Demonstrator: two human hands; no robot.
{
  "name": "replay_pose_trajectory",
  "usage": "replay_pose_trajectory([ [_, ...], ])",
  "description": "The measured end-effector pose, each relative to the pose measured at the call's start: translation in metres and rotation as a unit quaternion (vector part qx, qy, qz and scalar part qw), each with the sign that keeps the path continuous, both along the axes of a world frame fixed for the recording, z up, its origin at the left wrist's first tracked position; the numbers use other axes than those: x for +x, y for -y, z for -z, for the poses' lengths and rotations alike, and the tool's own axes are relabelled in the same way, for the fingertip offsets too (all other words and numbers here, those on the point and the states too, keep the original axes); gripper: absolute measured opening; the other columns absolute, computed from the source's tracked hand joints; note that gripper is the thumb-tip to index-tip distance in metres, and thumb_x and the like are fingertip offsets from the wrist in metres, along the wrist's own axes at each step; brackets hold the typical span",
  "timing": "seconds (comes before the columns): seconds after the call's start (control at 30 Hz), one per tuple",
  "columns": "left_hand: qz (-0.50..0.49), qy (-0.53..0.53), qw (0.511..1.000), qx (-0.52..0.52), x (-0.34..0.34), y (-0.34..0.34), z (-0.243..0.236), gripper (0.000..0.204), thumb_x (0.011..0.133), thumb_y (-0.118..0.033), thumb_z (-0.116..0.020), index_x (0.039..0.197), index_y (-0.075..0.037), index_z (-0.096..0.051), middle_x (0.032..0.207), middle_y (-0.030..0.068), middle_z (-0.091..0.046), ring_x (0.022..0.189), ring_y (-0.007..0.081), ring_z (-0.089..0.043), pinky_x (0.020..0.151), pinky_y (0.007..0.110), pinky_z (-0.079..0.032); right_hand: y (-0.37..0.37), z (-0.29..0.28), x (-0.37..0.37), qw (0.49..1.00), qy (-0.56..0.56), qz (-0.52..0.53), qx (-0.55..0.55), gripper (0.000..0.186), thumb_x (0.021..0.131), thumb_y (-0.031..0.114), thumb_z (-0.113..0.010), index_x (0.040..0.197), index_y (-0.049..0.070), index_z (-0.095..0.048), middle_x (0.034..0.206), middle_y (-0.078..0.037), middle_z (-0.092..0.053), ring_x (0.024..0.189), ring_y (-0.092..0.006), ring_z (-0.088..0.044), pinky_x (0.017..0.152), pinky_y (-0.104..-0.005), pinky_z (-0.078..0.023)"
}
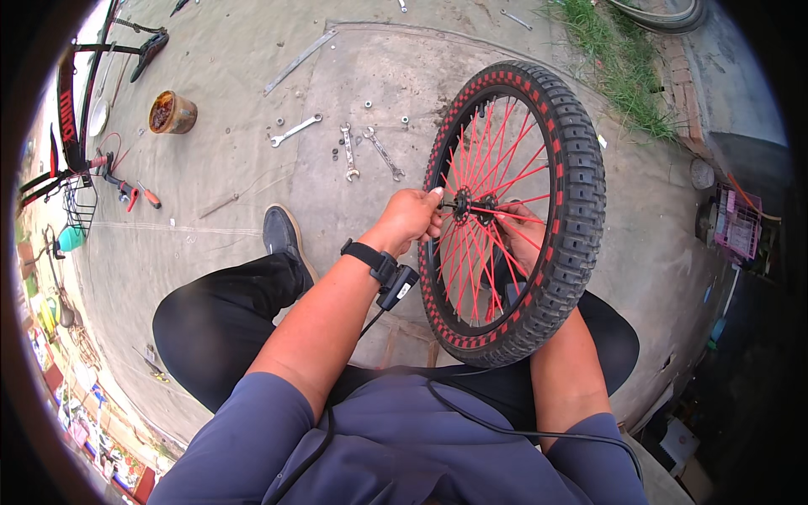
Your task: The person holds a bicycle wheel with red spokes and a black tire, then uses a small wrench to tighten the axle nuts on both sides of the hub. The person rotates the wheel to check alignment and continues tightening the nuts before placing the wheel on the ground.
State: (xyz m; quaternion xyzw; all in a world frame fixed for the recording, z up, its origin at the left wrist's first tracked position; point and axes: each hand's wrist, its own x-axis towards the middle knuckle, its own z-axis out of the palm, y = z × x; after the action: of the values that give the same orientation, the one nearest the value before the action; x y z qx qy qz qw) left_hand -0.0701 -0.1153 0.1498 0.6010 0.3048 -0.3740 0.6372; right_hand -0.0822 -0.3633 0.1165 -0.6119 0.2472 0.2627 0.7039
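Note:
A bicycle wheel (572,194) with a black knobby tyre, red-checked sidewall and red spokes stands upright, slightly tilted, between my knees. My left hand (408,220) is closed at the near end of its axle (450,204), left of the black hub (463,206), with thumb and forefinger pinched there. Seen through the spokes, my right hand (519,236) grips around the hub's other end; part of it is hidden by spokes and rim. A black strap with a small device (391,286) is on my left wrist.
Wrenches (296,130), small nuts (368,104), a rusty tub (172,112) and a screwdriver (150,194) lie on the concrete floor (236,168). A black-and-red bicycle frame (71,126) stands left. Grass (614,76), a pink crate (736,227) and another tyre (665,17) are at the right.

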Motion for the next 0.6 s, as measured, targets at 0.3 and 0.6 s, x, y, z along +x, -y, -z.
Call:
replay_pose_trajectory([
  [0.3, 0.030, -0.002, 0.999, 0.023, 0.0032, -0.0011, 0.0000, 0.044, 0.106, -0.040, -0.053, 0.092, 0.000, -0.064, 0.075, 0.0055, -0.066, 0.056, 0.0123, -0.062, 0.048, 0.027, -0.046, -0.0017, -0.0075, 0.0012, 0.999, 0.000, -0.023, -0.027, 0.018, 0.101, 0.013, -0.064, 0.113, 0.000, -0.061, 0.089, -0.003, -0.066, 0.070, -0.0078, -0.060, 0.058, -0.0213, -0.045],
  [0.6, -0.006, 0.028, 0.999, -0.034, 0.0021, -0.0057, 0.0077, 0.028, 0.103, -0.022, -0.060, 0.116, 0.003, -0.063, 0.092, 0.0076, -0.069, 0.073, 0.0144, -0.069, 0.062, 0.027, -0.055, 0.0007, -0.0007, 0.0006, 0.999, 0.007, -0.032, -0.032, 0.016, 0.101, 0.012, -0.063, 0.113, 0.001, -0.061, 0.089, -0.003, -0.067, 0.073, -0.0081, -0.062, 0.062, -0.0225, -0.048],
])
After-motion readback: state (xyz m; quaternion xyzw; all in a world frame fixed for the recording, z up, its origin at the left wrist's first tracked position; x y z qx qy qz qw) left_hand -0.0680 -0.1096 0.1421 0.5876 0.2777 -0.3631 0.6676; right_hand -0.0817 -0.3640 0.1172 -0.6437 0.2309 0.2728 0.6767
